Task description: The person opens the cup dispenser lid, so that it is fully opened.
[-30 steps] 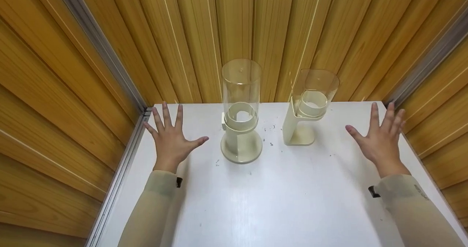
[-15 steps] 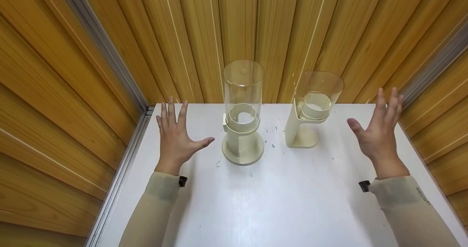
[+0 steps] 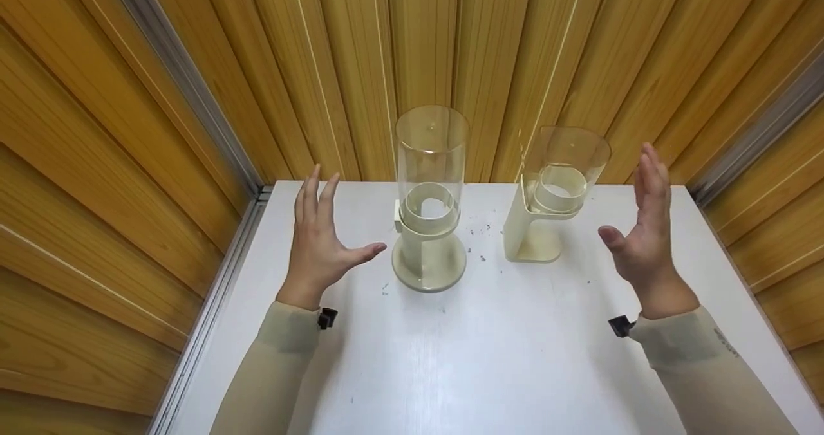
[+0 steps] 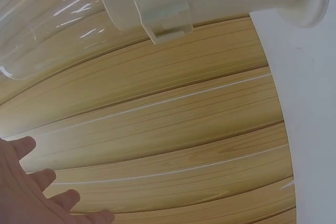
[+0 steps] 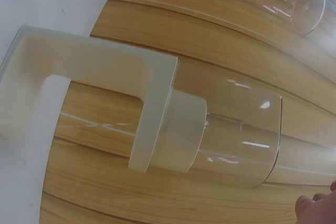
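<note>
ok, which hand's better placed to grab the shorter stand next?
Right, probably. The right hand is open beside the shorter stand, with nothing visible between them. The left hand is open too, but the taller stand sits in between.

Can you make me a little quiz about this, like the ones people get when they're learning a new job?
1. Fill in the shape: the tall tube sits in a stand with a ____ base.
2. True or false: the left grip is empty.
3. Pick one. Which is nearer the right grip?
A. the tall tube
B. the short tube

Key:
1. round
2. True, it holds nothing.
3. B
</note>
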